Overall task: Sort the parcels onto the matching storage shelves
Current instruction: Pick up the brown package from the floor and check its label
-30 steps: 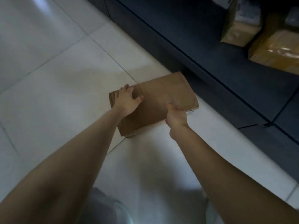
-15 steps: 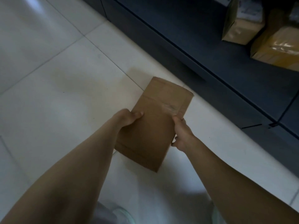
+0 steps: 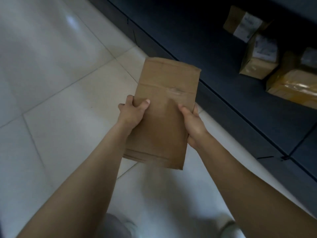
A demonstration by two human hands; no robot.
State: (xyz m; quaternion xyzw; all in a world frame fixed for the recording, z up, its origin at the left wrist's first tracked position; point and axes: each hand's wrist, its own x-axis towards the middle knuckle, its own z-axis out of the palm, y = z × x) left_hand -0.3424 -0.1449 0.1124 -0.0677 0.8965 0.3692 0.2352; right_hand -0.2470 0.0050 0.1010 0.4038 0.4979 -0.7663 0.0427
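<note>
I hold a flat brown cardboard parcel [image 3: 164, 110] in the air above the tiled floor, its long side pointing away from me. My left hand [image 3: 133, 110] grips its left edge with the thumb on top. My right hand [image 3: 192, 122] grips its right edge the same way. The parcel's plain top face shows no label. Its far end reaches just over the front edge of the dark low shelf [image 3: 240, 107] on the right.
On the dark shelf at the upper right stand three taped cardboard boxes: one [image 3: 243, 24] at the back, one [image 3: 259, 60] with white labels, one [image 3: 295, 85] wrapped in shiny tape. Pale floor tiles [image 3: 60, 100] fill the left. My knees show at the bottom.
The parcel came up off the floor, turned from lying crosswise to lengthwise, and now sits higher and closer to me. Both hands shifted to its side edges.
</note>
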